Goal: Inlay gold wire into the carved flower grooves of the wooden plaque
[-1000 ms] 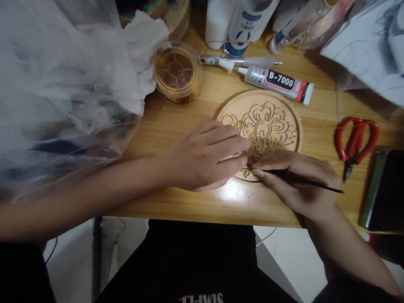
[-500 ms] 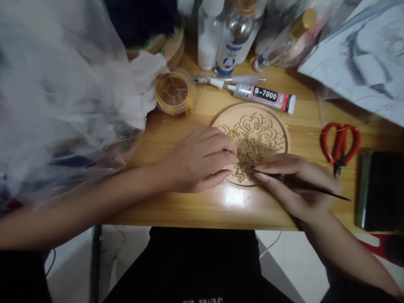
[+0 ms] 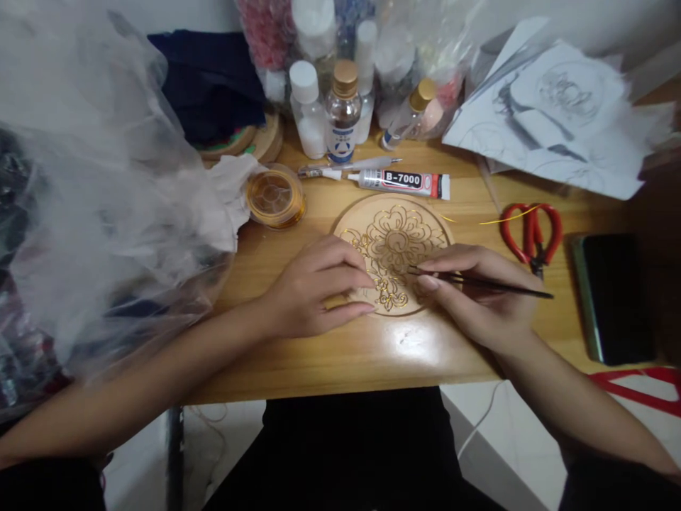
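Observation:
A round wooden disc (image 3: 420, 216) with a gold wire flower pattern lies on the wooden table (image 3: 372, 351). My left hand (image 3: 313, 291) rests on the disc's left edge, fingers curled and pressing on the gold wire there. My right hand (image 3: 479, 294) is closed around a thin dark tool (image 3: 500, 285), whose tip points at the wire pattern near the disc's lower middle.
A spool of gold wire (image 3: 275, 196), a B-7000 glue tube (image 3: 404, 182), a pen and several bottles (image 3: 340, 110) stand behind the disc. Red scissors (image 3: 532, 231) and a dark phone (image 3: 611, 298) lie right. Crumpled clear plastic (image 3: 90, 184) fills the left. Sketch papers (image 3: 553, 113) are back right.
The camera has tilted up, so the table slid down and left in view and more bottles show. Both hands stay at the disc; the left fingers have curled a little.

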`<state>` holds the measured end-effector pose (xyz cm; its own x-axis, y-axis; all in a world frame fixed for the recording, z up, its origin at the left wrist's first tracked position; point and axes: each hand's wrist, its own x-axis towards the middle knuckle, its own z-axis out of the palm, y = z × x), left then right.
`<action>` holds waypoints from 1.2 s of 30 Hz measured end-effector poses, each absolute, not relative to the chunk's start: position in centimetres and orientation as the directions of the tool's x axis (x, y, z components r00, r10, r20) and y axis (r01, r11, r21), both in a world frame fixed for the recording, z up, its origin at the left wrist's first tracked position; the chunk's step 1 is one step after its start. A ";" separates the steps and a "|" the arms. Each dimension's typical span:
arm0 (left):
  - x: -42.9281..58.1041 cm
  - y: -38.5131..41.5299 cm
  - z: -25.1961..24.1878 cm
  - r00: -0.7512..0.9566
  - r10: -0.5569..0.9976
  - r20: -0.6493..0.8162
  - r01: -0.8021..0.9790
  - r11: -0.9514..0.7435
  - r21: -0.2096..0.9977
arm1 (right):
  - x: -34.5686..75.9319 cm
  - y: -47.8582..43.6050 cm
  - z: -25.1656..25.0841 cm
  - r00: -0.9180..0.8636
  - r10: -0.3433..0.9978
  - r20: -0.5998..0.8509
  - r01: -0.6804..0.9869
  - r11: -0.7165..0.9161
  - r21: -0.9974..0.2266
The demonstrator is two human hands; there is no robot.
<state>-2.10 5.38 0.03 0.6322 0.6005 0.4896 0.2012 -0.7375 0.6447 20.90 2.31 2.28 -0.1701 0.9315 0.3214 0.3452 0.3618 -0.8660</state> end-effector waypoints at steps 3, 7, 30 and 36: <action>-2.2 5.2 -0.1 0.759 0.455 0.466 0.225 -0.855 0.468 | 20.9 2.5 2.3 -0.114 0.951 0.286 0.387 0.307 -0.869; -2.3 4.8 -0.1 0.818 0.368 0.442 0.249 -0.919 0.305 | 20.8 2.7 2.2 -0.063 0.967 0.248 0.412 0.252 -0.876; -2.3 5.2 0.6 0.829 0.429 0.359 0.270 -0.869 0.415 | 21.0 2.7 2.2 -0.045 0.972 0.229 0.420 0.226 -0.879; -2.4 5.1 0.5 0.789 0.457 0.411 0.278 -0.862 0.425 | 21.0 2.8 2.2 -0.030 0.970 0.240 0.424 0.230 -0.876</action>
<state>-2.38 5.15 0.49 0.7890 0.4569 0.4108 0.2779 -0.8617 0.4246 20.98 2.79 2.15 -0.0303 0.9703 0.2401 0.4235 0.2301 -0.8762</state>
